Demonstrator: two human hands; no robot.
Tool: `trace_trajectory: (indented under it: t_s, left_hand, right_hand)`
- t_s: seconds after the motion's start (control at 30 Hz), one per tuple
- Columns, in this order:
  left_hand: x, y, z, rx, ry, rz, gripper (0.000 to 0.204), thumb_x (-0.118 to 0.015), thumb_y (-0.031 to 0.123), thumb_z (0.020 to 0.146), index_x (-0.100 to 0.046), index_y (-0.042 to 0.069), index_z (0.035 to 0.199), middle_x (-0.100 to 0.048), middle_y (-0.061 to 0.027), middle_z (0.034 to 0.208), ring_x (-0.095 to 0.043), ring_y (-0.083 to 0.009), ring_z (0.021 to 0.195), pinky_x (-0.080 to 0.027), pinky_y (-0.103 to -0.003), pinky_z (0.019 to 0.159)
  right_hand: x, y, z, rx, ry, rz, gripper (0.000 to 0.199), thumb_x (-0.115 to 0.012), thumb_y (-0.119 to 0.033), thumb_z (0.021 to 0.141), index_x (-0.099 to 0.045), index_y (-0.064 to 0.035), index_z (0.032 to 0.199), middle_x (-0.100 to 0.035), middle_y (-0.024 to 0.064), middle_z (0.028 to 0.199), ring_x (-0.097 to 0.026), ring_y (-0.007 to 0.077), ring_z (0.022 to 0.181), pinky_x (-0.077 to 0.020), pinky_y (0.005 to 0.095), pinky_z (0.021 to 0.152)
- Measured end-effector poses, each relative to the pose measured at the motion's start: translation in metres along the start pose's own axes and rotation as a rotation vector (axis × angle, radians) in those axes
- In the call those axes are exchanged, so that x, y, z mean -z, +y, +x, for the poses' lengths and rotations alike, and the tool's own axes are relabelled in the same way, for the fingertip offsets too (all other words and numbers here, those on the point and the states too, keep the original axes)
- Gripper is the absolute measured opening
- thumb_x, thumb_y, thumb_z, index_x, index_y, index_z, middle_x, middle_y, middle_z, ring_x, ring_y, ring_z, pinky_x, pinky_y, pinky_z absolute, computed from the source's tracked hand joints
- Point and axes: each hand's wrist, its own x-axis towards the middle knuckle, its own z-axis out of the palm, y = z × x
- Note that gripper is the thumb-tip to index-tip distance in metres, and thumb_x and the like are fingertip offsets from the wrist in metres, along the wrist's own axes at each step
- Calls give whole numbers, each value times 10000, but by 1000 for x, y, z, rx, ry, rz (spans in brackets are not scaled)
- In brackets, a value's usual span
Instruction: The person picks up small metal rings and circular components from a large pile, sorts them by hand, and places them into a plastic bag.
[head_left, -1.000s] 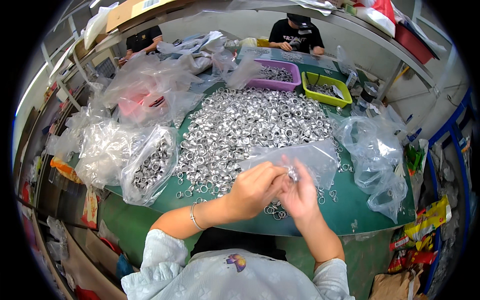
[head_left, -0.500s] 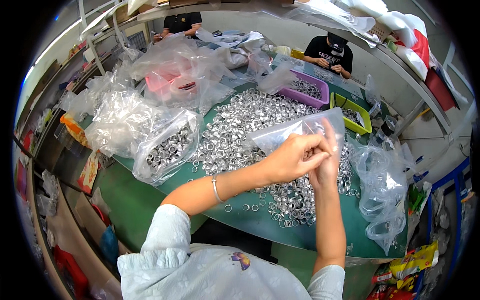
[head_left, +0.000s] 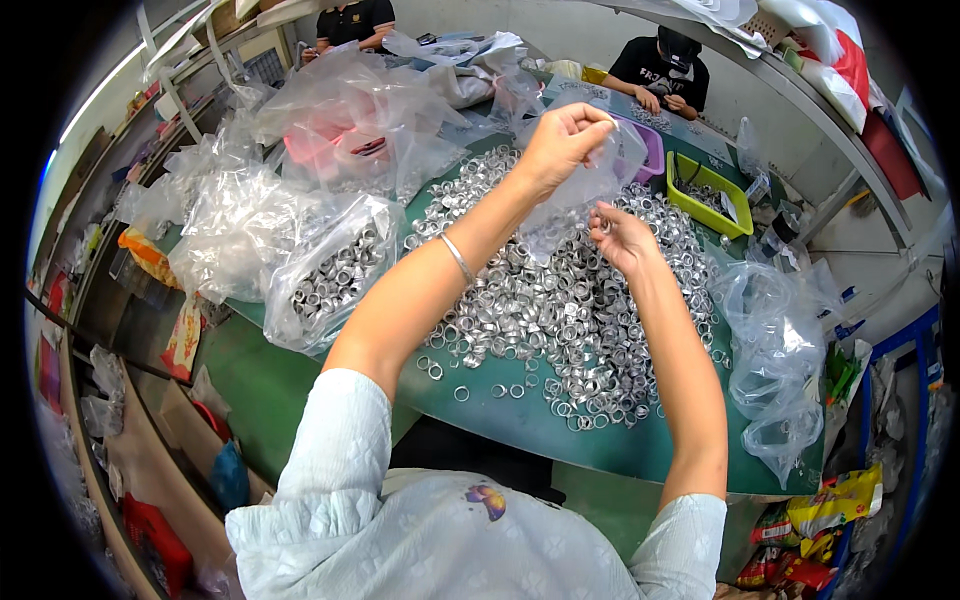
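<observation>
Silvery metal rings (head_left: 560, 310) spread in a heap across a green worktable (head_left: 510, 422). At the heap's four o'clock sits a crumpled plastic bag (head_left: 775, 350); at nine o'clock, a ring-filled bag (head_left: 300, 325). Toward twelve o'clock hangs a clear bag (head_left: 570, 205), and at two o'clock stands a lime bin (head_left: 690, 206). Hands apart, a worker pinches the hanging bag's top with the left hand (head_left: 562, 145); the right hand (head_left: 625, 240) curls near its side, whether gripping anything one cannot tell.
</observation>
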Motion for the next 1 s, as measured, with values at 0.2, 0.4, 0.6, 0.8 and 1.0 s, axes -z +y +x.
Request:
trace_trajectory:
  t_s: [0.2, 0.4, 0.6, 0.8, 1.0]
  left_hand:
    - [33, 2, -1, -67, 25, 177, 140, -590, 131, 877, -591, 3, 933, -565, 13, 672, -490, -40, 567, -400, -187, 499]
    - [47, 14, 1, -227, 27, 271, 147, -572, 133, 897, -591, 2, 962, -554, 33, 704, -464, -16, 591, -376, -182, 507]
    - [28, 22, -36, -154, -55, 429, 103, -569, 70, 876, -590, -19, 922, -618, -35, 810, -562, -72, 739, -465, -209, 653]
    - [0, 9, -71, -393, -165, 692, 68, -567, 44, 845, -555, -4, 891, -617, -107, 728, -590, -191, 633, -456, -287, 577]
    - [-26, 27, -81, -264, -490, 548, 46, -539, 26, 853, -552, 15, 896, -649, -128, 821, -649, -283, 775, -506, -345, 680]
  right_hand:
    - [-3, 8, -44, 157, -61, -42, 128, -598, -153, 878, -517, -59, 849, -407, -18, 630, -338, 73, 501, -239, 206, 400]
    - [24, 42, -79, 93, 15, -524, 244, -564, -270, 910, -576, -68, 774, -337, -72, 482, -271, 43, 389, -162, 193, 357]
    - [3, -1, -107, 50, -136, 194, 265, -433, -251, 971, -542, -17, 1031, -376, -20, 630, -317, 44, 448, -222, 169, 331]
    - [-68, -23, -117, 254, -78, 2, 393, -415, -143, 952, -375, 18, 1308, -383, -14, 651, -326, 45, 446, -244, 172, 345]
    - [-57, -37, -111, 194, -633, -159, 432, -496, -131, 894, -450, -20, 1308, -592, 2, 807, -473, 27, 546, -316, 136, 430]
